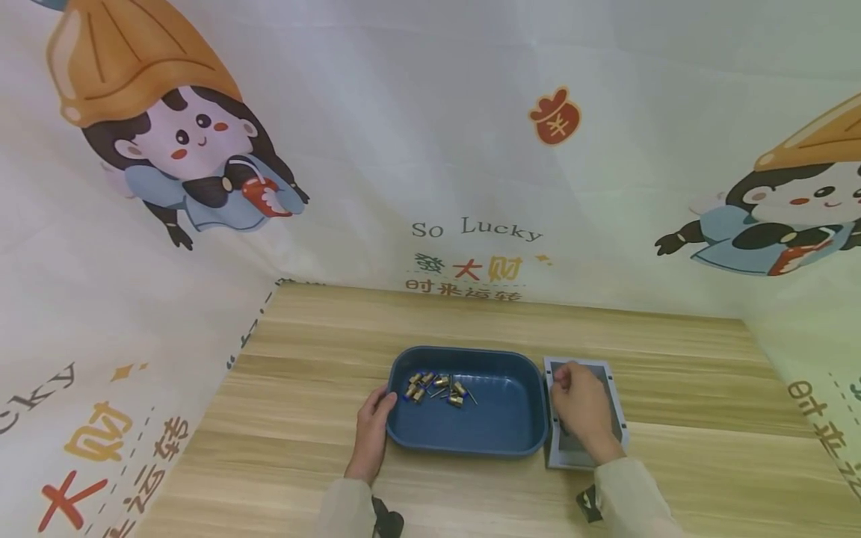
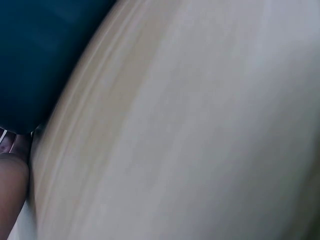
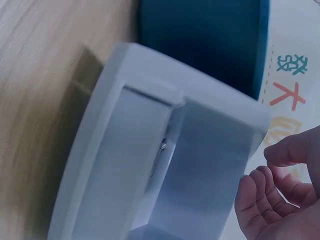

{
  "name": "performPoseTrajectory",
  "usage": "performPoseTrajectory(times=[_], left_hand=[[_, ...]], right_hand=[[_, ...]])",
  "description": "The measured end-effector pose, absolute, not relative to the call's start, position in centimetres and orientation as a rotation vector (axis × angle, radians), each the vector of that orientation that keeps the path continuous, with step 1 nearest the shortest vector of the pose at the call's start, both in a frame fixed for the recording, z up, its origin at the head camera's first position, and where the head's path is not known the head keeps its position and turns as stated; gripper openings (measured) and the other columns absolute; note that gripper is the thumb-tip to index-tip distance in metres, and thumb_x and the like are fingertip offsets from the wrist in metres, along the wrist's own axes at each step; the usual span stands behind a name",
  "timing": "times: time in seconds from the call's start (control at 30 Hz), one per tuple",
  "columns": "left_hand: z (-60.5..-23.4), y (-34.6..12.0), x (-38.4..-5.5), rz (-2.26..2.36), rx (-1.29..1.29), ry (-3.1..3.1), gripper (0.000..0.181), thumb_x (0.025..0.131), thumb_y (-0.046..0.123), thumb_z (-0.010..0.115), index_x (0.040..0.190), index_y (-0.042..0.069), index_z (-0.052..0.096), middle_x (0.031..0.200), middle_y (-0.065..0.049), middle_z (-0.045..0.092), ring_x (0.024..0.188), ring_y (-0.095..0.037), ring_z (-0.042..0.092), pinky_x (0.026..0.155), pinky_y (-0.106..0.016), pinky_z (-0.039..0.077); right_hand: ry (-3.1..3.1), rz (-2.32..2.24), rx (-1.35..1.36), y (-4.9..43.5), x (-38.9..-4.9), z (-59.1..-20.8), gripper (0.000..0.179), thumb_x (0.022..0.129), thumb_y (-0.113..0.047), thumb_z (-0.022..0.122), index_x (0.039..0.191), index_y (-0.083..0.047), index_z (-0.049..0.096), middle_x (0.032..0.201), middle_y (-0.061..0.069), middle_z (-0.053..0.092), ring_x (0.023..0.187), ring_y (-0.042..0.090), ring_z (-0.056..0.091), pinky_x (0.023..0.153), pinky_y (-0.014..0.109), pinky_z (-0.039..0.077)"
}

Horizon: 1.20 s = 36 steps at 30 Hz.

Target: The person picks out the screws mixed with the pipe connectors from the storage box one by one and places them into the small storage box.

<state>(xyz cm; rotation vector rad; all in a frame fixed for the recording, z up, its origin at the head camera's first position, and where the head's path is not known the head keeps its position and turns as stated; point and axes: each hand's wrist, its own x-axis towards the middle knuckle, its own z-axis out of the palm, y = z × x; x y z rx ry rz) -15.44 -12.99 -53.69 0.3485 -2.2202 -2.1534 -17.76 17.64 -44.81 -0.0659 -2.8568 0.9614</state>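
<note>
**pinhead22:** So how far along is this? A loose bunch of brass-coloured fittings (image 1: 418,394) sits in the blue tray (image 1: 501,418), toward its 10 o'clock side.

**tray_watcher:** Early-ish, probably; that bunch looks like plenty left to handle. What's done is harder to say: the right wrist view shows a small shiny bit (image 3: 162,145) inside the grey box (image 1: 570,450), way too blurry to call a fitting. Box is just beside the tray, at its 3 o'clock.

**pinhead22:** And the hands vs the fittings?

**tray_watcher:** They're at about 2 o'clock from the left hand (image 1: 370,433), which grips the tray's 9 o'clock end, thumb at the rim. From the right hand (image 1: 584,403) they're roughly 9 o'clock, well apart, across bare tray floor.

**pinhead22:** Anything in that right hand?

**tray_watcher:** Looks empty. It's over the box, fingers curled in, thumb tip close to the index finger, no fitting showing. Everything's on a wood-look table (image 1: 693,448), btw.
</note>
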Motion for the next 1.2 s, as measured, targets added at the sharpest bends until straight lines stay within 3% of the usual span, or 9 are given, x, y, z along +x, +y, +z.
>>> performPoseTrajectory(times=[0.63,1.2], left_hand=[[-53.5,-13.0,-15.3,-2.130,0.354,-2.218,0.045,0.100,0.025,0.044,0.134,-0.004,0.048,0.132,-0.024,0.053,0.125,-0.035,0.048,0.109,-0.044,0.034],[-53.5,-13.0,-15.3,-2.162,0.342,-2.217,0.047,0.101,0.027,0.041,0.136,-0.004,0.045,0.134,-0.024,0.051,0.126,-0.035,0.046,0.111,-0.048,0.033]], right_hand=[[-2.768,0.970,0.039,15.2,-17.6,-45.4,0.007,0.077,0.001,0.059,0.083,-0.001,0.062,0.072,0.008,0.061,0.063,0.019,0.055,0.055,0.031,0.045],[-2.767,1.023,0.109,13.1,-17.8,-45.5,0.011,0.074,0.005,0.060,0.084,0.001,0.063,0.073,0.010,0.062,0.064,0.020,0.055,0.056,0.032,0.047]])
